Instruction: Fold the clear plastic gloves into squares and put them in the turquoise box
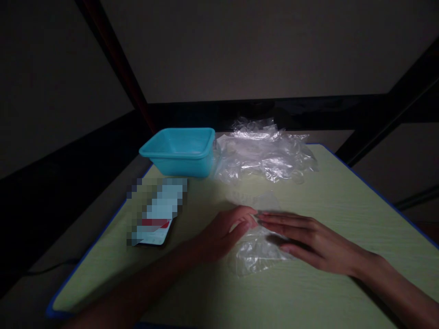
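A thin clear plastic bag [255, 256] lies crinkled on the table in front of me, part of it showing beyond my hands. My left hand [228, 230] is closed, its fingers and thumb curled together over the middle of the bag and gripping the plastic. From the other side, my right hand [310, 242] reaches in with fingers stretched out. Its fingertips meet those of the left hand, and its thumb rests by the bag's right edge. The middle of the bag is hidden under the hands.
A turquoise plastic basin [183, 162] stands at the back left. Beside it spreads a heap of clear plastic bags [264, 155]. A phone [159, 219] with a lit, partly blurred screen lies on the left. The pale green table [360, 224] has a blue edge; behind it is a wall.
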`<state>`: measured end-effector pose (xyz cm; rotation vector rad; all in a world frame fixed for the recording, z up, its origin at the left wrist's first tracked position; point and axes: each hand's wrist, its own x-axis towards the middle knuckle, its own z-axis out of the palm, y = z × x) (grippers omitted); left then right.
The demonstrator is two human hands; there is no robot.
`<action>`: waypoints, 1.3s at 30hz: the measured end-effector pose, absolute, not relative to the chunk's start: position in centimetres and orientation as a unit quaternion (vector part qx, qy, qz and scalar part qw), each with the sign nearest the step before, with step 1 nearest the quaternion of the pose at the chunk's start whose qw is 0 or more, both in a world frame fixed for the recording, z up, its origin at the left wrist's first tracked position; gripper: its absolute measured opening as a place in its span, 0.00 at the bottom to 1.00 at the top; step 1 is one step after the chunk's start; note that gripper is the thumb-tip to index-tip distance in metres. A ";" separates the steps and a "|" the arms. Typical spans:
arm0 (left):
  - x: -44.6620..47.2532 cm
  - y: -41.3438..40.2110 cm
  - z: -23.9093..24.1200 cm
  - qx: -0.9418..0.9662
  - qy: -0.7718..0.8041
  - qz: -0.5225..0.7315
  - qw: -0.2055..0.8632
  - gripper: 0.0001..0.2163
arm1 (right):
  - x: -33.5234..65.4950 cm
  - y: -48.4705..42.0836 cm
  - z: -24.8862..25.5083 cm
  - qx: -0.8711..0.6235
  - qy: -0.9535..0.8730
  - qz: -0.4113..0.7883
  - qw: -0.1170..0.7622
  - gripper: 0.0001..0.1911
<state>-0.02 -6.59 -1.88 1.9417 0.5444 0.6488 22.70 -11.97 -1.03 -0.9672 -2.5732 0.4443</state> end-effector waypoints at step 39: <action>-3.9 -3.3 1.0 0.822 0.381 0.079 0.417 0.11 | 22.8 -12.0 -0.8 -0.350 -0.893 0.185 0.212 0.14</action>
